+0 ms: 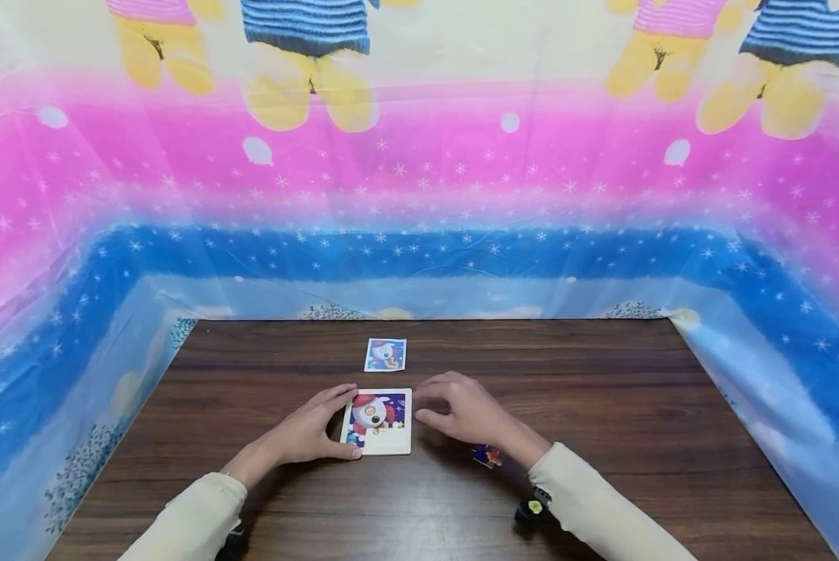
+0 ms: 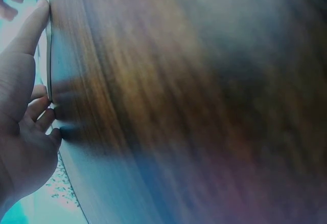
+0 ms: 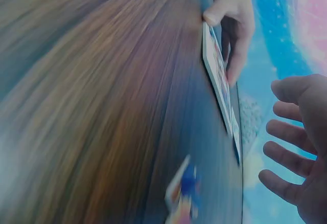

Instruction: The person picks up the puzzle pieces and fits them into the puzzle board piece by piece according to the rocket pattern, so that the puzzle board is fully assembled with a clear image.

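Note:
A square jigsaw puzzle [image 1: 389, 440] in a pale frame lies on the table, with a cartoon picture filling its upper part and a bare white area at the lower right. My left hand [image 1: 314, 428] holds the puzzle by its left side, thumb at the near corner and fingers at the far one. To the right of the frame is my right hand [image 1: 464, 409], nothing between its spread, loosely bent fingers [image 3: 288, 132]. A loose puzzle piece [image 1: 488, 456] in purple and orange lies beside the right wrist, partly hidden by it.
A small picture card [image 1: 386, 355] with a similar cartoon lies beyond the puzzle. The dark wooden table [image 1: 601, 374] ends at a printed cloth [image 1: 433, 257] hanging at the back and sides. Dark wrist straps [image 1: 531, 510] sit under the sleeves.

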The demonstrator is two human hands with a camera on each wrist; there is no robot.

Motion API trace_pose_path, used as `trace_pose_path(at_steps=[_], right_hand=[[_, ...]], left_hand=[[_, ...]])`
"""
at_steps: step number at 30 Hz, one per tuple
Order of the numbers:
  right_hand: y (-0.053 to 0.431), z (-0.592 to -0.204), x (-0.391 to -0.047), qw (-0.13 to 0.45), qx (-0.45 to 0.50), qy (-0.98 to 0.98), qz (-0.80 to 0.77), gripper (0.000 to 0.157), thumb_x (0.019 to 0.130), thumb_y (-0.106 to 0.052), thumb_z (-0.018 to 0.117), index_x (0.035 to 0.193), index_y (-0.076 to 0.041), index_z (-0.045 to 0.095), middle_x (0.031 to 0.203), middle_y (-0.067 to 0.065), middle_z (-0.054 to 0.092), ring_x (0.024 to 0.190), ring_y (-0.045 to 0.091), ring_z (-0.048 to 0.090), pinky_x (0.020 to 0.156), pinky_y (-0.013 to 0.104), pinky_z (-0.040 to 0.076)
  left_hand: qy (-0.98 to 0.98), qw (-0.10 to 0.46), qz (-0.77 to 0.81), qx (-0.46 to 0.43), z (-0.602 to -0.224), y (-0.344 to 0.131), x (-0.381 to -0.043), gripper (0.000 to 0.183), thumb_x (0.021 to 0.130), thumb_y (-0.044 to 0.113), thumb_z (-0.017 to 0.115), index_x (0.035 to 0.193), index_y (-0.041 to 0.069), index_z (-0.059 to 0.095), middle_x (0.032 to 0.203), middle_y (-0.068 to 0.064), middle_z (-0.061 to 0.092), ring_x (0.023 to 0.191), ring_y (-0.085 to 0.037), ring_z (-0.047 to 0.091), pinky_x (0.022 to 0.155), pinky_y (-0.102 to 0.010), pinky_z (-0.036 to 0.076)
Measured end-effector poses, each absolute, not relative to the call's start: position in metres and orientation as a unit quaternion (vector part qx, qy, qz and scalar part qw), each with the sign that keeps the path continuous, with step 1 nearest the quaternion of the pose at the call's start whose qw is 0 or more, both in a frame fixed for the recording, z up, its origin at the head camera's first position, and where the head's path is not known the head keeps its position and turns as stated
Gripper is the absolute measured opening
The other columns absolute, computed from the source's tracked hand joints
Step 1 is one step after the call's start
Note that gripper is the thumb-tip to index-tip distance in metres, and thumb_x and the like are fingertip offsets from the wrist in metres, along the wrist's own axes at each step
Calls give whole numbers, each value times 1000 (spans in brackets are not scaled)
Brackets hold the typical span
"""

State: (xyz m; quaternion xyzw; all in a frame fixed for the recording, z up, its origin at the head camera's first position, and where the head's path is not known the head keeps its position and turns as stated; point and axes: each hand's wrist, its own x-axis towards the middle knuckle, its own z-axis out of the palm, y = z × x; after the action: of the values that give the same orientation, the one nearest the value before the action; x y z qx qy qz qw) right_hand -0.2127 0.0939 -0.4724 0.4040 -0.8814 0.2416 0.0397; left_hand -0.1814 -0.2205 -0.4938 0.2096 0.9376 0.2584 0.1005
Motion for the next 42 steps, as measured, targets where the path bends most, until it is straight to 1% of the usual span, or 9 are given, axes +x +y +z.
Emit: trace_pose_path(at_steps=[9, 14, 22, 26, 30, 35, 37, 40, 42], right_hand=[[145, -471, -202, 59, 371, -896, 237, 36, 100, -38, 68, 125, -13, 74, 127, 3, 70, 120, 22, 64, 99, 47, 52], [170, -474, -192, 62, 362, -899, 240, 35, 99, -40, 68, 122, -15, 75, 121, -3, 72, 114, 18, 65, 94, 45, 54], [192, -484, -177, 42, 344, -908, 237, 40, 97, -47, 68, 122, -17, 76, 119, -3, 73, 112, 17, 67, 90, 45, 56], [196, -490, -173, 28, 339, -913, 225, 40, 94, -48, 72, 122, -20, 76, 120, -5, 73, 111, 18, 68, 89, 45, 57], [196, -495, -171, 16, 327, -921, 211, 40, 91, -53, 74, 116, -22, 79, 116, -6, 73, 111, 19, 67, 88, 46, 56], [195, -498, -171, 6, 333, -925, 184, 35, 87, -59, 75, 103, -28, 79, 101, -16, 66, 94, 6, 61, 80, 37, 54], [195, -498, -171, 9, 345, -922, 178, 34, 86, -58, 77, 101, -28, 79, 98, -17, 64, 91, 3, 59, 85, 38, 53], [194, -498, -172, 16, 363, -916, 172, 29, 86, -51, 80, 101, -26, 79, 98, -17, 63, 94, 5, 61, 101, 49, 50], [193, -497, -172, 16, 371, -913, 168, 26, 88, -46, 80, 103, -25, 79, 100, -16, 63, 96, 6, 61, 105, 53, 47]], left_hand=[[939, 100, 258, 206, -494, -220, -181, 107, 79, 58, 83, 159, 5, 37, 165, -13, 31, 150, -36, 30, 113, -59, 36], [937, 101, 260, 207, -494, -220, -181, 107, 79, 59, 83, 159, 6, 36, 165, -13, 31, 150, -37, 30, 112, -59, 36], [937, 100, 259, 209, -492, -220, -181, 107, 79, 58, 83, 159, 6, 36, 165, -14, 30, 151, -38, 29, 112, -60, 35], [937, 104, 261, 206, -493, -220, -181, 107, 79, 58, 83, 159, 7, 35, 166, -12, 30, 151, -36, 28, 113, -59, 35], [938, 101, 262, 206, -493, -220, -180, 106, 79, 58, 83, 159, 6, 36, 165, -13, 31, 151, -37, 29, 113, -60, 35], [937, 101, 262, 207, -494, -220, -181, 107, 79, 59, 83, 159, 6, 36, 165, -13, 31, 151, -37, 29, 113, -60, 36], [937, 100, 262, 208, -495, -220, -181, 107, 79, 60, 83, 159, 6, 36, 165, -13, 31, 151, -37, 30, 112, -60, 36], [937, 99, 262, 208, -496, -221, -181, 108, 78, 61, 83, 159, 6, 36, 165, -13, 31, 150, -37, 30, 112, -60, 36], [937, 98, 262, 209, -496, -221, -182, 108, 78, 61, 82, 159, 6, 36, 165, -12, 31, 150, -36, 30, 112, -59, 36]])
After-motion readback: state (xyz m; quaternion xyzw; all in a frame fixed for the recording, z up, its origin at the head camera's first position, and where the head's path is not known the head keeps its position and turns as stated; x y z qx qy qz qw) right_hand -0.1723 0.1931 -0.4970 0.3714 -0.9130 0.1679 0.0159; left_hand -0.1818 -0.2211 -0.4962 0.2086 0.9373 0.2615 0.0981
